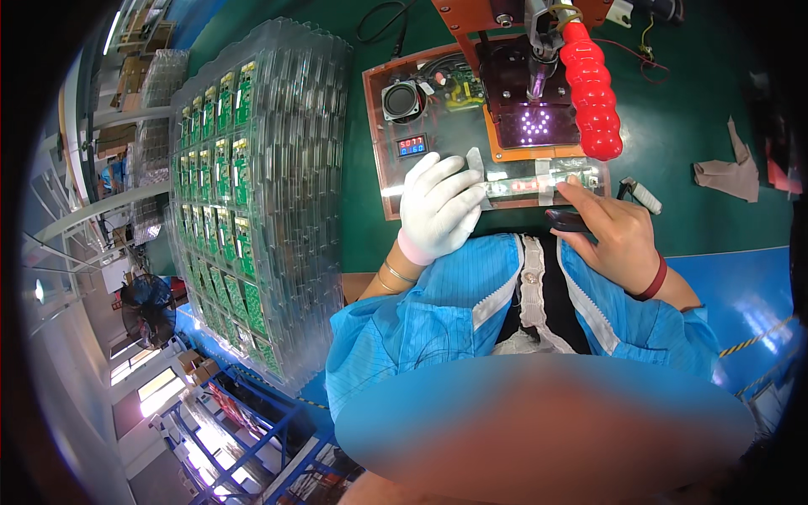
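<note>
A flat transparent-topped test box [389,181] with an orange-red frame lies in front of me, with wiring and a round speaker [401,102] inside. My left hand [442,206], in a white glove, rests over its front edge with the fingers stretched out, beside the left end of a clear strip with small lit parts [522,186]. My bare right hand [613,231] is at the strip's right end, index fingertip on or just above it. Between that hand's thumb and fingers sits a dark, rounded object [568,220] whose kind I cannot make out.
Tall stacked clear trays of green circuit boards [244,194] stand at the left. An overhead press with a red beaded handle [593,93] hangs above a dark plate with lit dots [536,124]. A beige cloth [730,172] and a white roll [646,197] lie on the right.
</note>
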